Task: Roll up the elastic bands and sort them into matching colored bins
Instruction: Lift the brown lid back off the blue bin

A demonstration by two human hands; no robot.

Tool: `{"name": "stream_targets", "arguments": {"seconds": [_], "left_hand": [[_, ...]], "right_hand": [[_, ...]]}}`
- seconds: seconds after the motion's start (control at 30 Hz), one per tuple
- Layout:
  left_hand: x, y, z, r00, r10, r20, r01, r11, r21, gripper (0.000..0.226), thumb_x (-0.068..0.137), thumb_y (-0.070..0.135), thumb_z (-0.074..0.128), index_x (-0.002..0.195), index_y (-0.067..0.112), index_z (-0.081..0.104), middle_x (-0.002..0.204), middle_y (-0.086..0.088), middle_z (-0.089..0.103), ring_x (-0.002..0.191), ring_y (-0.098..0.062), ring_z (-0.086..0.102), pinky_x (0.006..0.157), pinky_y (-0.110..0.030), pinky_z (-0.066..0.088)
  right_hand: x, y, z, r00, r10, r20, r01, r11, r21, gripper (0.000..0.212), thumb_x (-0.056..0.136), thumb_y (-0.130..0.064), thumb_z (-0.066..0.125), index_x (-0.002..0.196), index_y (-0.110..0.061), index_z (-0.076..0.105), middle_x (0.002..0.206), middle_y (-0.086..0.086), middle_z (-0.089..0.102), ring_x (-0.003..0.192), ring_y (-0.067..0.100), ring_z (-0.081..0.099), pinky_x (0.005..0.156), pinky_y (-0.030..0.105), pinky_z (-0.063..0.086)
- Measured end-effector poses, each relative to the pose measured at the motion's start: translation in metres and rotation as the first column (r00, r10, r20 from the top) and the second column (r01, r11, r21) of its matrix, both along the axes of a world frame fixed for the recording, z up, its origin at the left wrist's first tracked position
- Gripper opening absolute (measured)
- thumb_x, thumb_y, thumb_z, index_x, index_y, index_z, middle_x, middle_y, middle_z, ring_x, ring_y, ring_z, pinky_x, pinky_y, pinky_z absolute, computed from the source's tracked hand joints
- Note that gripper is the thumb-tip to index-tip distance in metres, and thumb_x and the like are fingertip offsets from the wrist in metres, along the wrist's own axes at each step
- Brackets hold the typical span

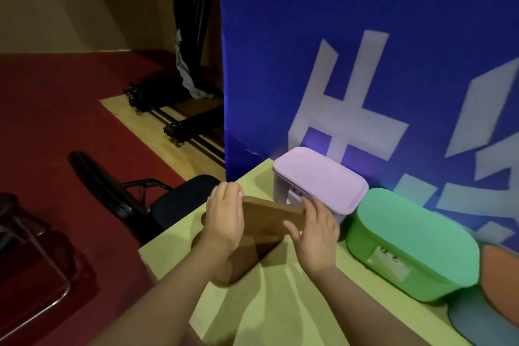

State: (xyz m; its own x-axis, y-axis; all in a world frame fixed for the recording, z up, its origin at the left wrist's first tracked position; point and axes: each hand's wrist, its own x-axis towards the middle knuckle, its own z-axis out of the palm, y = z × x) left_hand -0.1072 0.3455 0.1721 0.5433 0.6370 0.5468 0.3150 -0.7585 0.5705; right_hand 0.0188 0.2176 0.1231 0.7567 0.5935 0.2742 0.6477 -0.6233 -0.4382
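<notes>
My left hand (224, 216) and my right hand (316, 234) hold a brown lid (269, 219) between them, one on each end. The lid is tilted, raised off a brown bin (222, 270) that stands at the table's left corner. The dark inside of the bin shows under the lid. A pink bin (320, 180) with its lid on stands behind, against the blue board. To its right is a green bin (412, 244), also lidded, with a paper label on its front. No elastic bands are in view.
An orange lidded bin (502, 275) and a grey-blue one (477, 323) are cut off at the right edge. The yellow-green table (280, 303) ends just left of the brown bin. A black chair (168, 205) stands beside that edge, and a blue board (309, 36) walls the back.
</notes>
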Motion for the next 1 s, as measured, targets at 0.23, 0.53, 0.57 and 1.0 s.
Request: {"name": "stream_targets", "arguments": {"seconds": [0.23, 0.53, 0.57, 1.0], "left_hand": [[0.042, -0.033, 0.033, 0.988, -0.152, 0.040, 0.156, 0.979, -0.135, 0.041, 0.080, 0.029, 0.070, 0.110, 0.008, 0.053, 0.102, 0.000, 0.041, 0.094, -0.018, 0.046, 0.080, -0.027, 0.040], [0.126, -0.141, 0.053, 0.937, -0.343, 0.062, 0.341, 0.939, 0.052, 0.033, 0.080, 0.028, 0.069, 0.105, 0.009, 0.059, 0.102, -0.010, 0.054, 0.092, -0.025, 0.054, 0.077, -0.028, 0.039], [0.133, -0.157, 0.054, 0.929, -0.365, 0.068, 0.362, 0.931, 0.051, 0.033, 0.081, 0.029, 0.069, 0.106, 0.009, 0.060, 0.102, -0.009, 0.054, 0.092, -0.025, 0.055, 0.076, -0.027, 0.038], [0.231, -0.428, 0.039, 0.817, -0.576, 0.021, 0.576, 0.817, 0.000, 0.039, 0.079, 0.033, 0.069, 0.110, 0.010, 0.060, 0.104, -0.009, 0.058, 0.089, -0.030, 0.060, 0.072, -0.033, 0.045]], "right_hand": [[0.041, -0.079, 0.035, 0.913, -0.174, -0.368, 0.316, 0.872, 0.373, 0.050, 0.084, -0.039, 0.062, 0.125, -0.015, 0.045, 0.114, 0.006, 0.062, 0.104, 0.025, 0.058, 0.090, 0.033, 0.044], [0.073, -0.212, 0.060, 0.884, -0.408, -0.228, 0.466, 0.725, 0.507, 0.042, 0.085, -0.041, 0.060, 0.118, -0.018, 0.050, 0.113, 0.001, 0.059, 0.106, 0.020, 0.054, 0.095, 0.037, 0.043], [0.078, -0.231, 0.060, 0.874, -0.432, -0.220, 0.481, 0.713, 0.511, 0.044, 0.085, -0.042, 0.060, 0.120, -0.018, 0.050, 0.115, 0.001, 0.058, 0.107, 0.019, 0.053, 0.096, 0.036, 0.042], [0.115, -0.507, 0.059, 0.697, -0.680, -0.226, 0.694, 0.562, 0.449, 0.048, 0.086, -0.045, 0.055, 0.125, -0.017, 0.046, 0.119, 0.002, 0.057, 0.109, 0.020, 0.053, 0.095, 0.038, 0.044]]}}
